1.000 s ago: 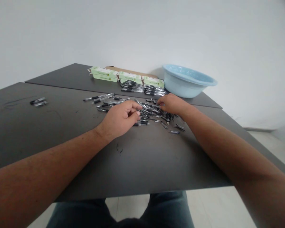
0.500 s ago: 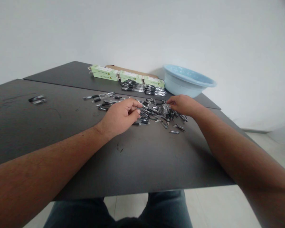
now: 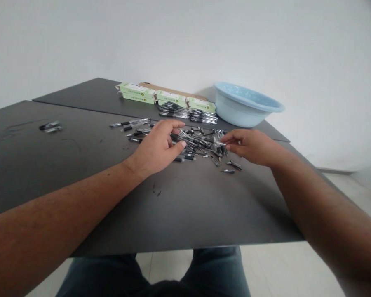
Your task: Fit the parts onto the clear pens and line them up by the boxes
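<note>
Left hand (image 3: pixel 156 148) rests on the near-left edge of the pen-parts pile (image 3: pixel 200 144), fingers half curled over a few pieces, thumb out; no clear grasp. Right hand (image 3: pixel 250 145) at the pile's right edge, thumb and forefinger pinched on a thin pen part (image 3: pixel 218 142). Pile sits mid tabletop (image 3: pixel 179 206); wide bare surface between it and the near edge. Behind it: green boxes (image 3: pixel 170 99) and blue basin (image 3: pixel 245 105) near the far-right edge. Two loose pens (image 3: pixel 50 126) far left.
</note>
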`<state>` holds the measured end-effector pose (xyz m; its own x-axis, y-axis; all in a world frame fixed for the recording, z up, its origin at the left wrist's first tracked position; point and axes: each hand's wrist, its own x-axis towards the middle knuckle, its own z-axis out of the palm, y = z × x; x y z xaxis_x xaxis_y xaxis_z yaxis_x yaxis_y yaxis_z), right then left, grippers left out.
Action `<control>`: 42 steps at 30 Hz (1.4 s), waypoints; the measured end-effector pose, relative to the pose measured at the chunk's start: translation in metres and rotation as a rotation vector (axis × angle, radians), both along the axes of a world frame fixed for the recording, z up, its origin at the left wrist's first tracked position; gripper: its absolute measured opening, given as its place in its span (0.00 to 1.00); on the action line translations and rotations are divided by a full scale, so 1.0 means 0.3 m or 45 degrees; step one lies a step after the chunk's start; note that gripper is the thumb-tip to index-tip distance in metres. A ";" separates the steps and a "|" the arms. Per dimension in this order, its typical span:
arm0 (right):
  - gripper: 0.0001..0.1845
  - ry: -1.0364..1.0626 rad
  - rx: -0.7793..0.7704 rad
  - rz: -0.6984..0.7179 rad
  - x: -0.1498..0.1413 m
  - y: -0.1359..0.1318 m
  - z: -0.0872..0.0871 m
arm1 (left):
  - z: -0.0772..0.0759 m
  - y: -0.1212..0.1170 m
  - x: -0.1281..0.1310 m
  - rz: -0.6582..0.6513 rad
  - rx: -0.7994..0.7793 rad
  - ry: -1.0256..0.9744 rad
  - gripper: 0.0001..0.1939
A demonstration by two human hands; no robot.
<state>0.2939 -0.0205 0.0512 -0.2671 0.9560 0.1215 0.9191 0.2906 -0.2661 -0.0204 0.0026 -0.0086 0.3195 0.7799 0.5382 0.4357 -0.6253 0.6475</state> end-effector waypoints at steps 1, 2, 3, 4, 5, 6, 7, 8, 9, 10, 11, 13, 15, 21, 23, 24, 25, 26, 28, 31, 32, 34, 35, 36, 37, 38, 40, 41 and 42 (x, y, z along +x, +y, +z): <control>0.14 0.039 -0.015 0.035 -0.012 -0.017 -0.004 | 0.001 -0.003 -0.001 -0.021 0.007 0.004 0.28; 0.14 0.074 -0.028 0.064 -0.023 -0.033 -0.010 | 0.002 -0.006 -0.001 -0.055 0.000 0.010 0.27; 0.14 0.108 -0.038 0.084 -0.034 -0.045 -0.018 | 0.004 -0.010 -0.001 -0.089 -0.010 0.029 0.25; 0.14 0.134 -0.044 0.100 -0.042 -0.056 -0.026 | 0.005 -0.013 -0.001 -0.112 -0.017 0.064 0.20; 0.14 0.152 -0.044 0.113 -0.049 -0.063 -0.035 | 0.007 -0.015 -0.001 -0.122 -0.020 0.111 0.15; 0.14 0.161 -0.040 0.125 -0.053 -0.069 -0.043 | 0.010 -0.018 0.000 -0.118 -0.010 0.166 0.11; 0.14 0.162 -0.033 0.137 -0.054 -0.073 -0.051 | 0.012 -0.019 0.001 -0.109 0.005 0.207 0.10; 0.14 0.156 -0.024 0.149 -0.053 -0.076 -0.058 | 0.014 -0.021 0.001 -0.102 0.019 0.232 0.09; 0.14 0.148 -0.013 0.157 -0.050 -0.078 -0.063 | 0.016 -0.022 0.002 -0.094 0.032 0.244 0.09; 0.14 0.143 -0.002 0.163 -0.046 -0.079 -0.068 | 0.017 -0.023 0.003 -0.085 0.041 0.251 0.09; 0.15 0.141 0.011 0.169 -0.042 -0.079 -0.072 | 0.019 -0.024 0.003 -0.076 0.049 0.256 0.09; 0.15 0.144 0.047 0.179 -0.033 -0.079 -0.079 | 0.022 -0.027 0.004 -0.054 0.060 0.261 0.09; 0.14 0.145 0.096 0.184 -0.025 -0.078 -0.083 | 0.026 -0.032 0.004 -0.029 0.064 0.254 0.09; 0.14 0.130 0.169 0.214 -0.017 -0.076 -0.086 | 0.027 -0.042 0.010 0.017 0.034 0.221 0.09; 0.14 0.132 0.168 0.233 -0.022 -0.077 -0.087 | 0.022 -0.044 0.014 -0.017 0.001 0.234 0.08; 0.14 0.135 0.167 0.256 -0.025 -0.079 -0.088 | 0.020 -0.045 0.017 -0.033 -0.011 0.239 0.08; 0.14 0.140 0.167 0.286 -0.030 -0.080 -0.090 | 0.019 -0.047 0.019 -0.045 -0.019 0.246 0.07; 0.14 0.147 0.165 0.318 -0.034 -0.082 -0.091 | 0.018 -0.048 0.021 -0.053 -0.024 0.254 0.07; 0.14 0.161 0.160 0.368 -0.041 -0.085 -0.094 | 0.019 -0.050 0.023 -0.062 -0.036 0.282 0.07; 0.14 0.164 0.161 0.389 -0.044 -0.087 -0.097 | 0.022 -0.049 0.024 -0.078 -0.042 0.321 0.07; 0.14 0.161 0.167 0.391 -0.043 -0.087 -0.097 | 0.022 -0.048 0.023 -0.081 -0.044 0.330 0.07; 0.14 0.157 0.187 0.393 -0.042 -0.087 -0.098 | 0.020 -0.047 0.023 -0.087 -0.048 0.346 0.07; 0.14 0.156 0.198 0.393 -0.043 -0.087 -0.099 | 0.018 -0.048 0.024 -0.092 -0.050 0.355 0.07; 0.14 0.157 0.210 0.395 -0.044 -0.088 -0.100 | 0.017 -0.049 0.024 -0.100 -0.049 0.363 0.08; 0.14 0.157 0.219 0.398 -0.047 -0.089 -0.101 | 0.016 -0.050 0.025 -0.110 -0.048 0.371 0.08; 0.13 0.157 0.226 0.403 -0.050 -0.089 -0.102 | 0.015 -0.051 0.026 -0.121 -0.046 0.377 0.08; 0.13 0.158 0.230 0.403 -0.058 -0.091 -0.105 | 0.014 -0.055 0.027 -0.131 -0.039 0.379 0.08; 0.13 0.160 0.228 0.400 -0.062 -0.092 -0.106 | 0.014 -0.056 0.028 -0.130 -0.034 0.378 0.08; 0.13 0.164 0.223 0.395 -0.065 -0.093 -0.108 | 0.015 -0.057 0.028 -0.126 -0.030 0.376 0.08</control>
